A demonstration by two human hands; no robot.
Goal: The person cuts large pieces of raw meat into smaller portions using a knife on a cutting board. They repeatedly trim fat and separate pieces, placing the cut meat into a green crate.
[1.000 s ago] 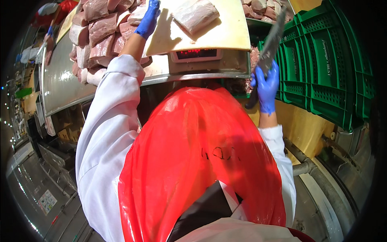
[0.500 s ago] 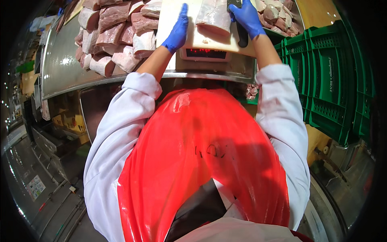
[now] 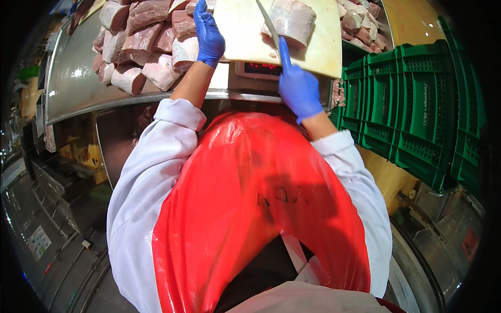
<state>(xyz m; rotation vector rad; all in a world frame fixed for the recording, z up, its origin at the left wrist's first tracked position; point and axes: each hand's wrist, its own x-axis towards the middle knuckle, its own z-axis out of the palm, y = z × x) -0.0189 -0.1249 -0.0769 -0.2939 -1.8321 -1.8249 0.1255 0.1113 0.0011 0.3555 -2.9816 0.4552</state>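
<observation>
My right hand (image 3: 300, 88), in a blue glove, is closed around a knife, its index finger stretched along the top of it. The knife's narrow blade (image 3: 267, 20) points away from me, over the cutting board (image 3: 235, 44) and beside a thick pale piece of meat (image 3: 295, 23). The handle is hidden inside my fist. My left hand (image 3: 210, 40), also blue-gloved, is at the board's left edge beside the meat pile, fingers extended and holding nothing I can see.
Several cut meat blocks (image 3: 143, 41) are heaped on the steel table (image 3: 73, 78) at the left. Beneath the board sits a scale with a red display (image 3: 261, 68). Smaller meat chunks (image 3: 357, 23) lie at the far right, with green crates (image 3: 402, 104) nearer.
My right hand has moved nearer to me and leftward, swinging the knife blade to the left side of the meat piece. My left hand has shifted left, toward the pile.
</observation>
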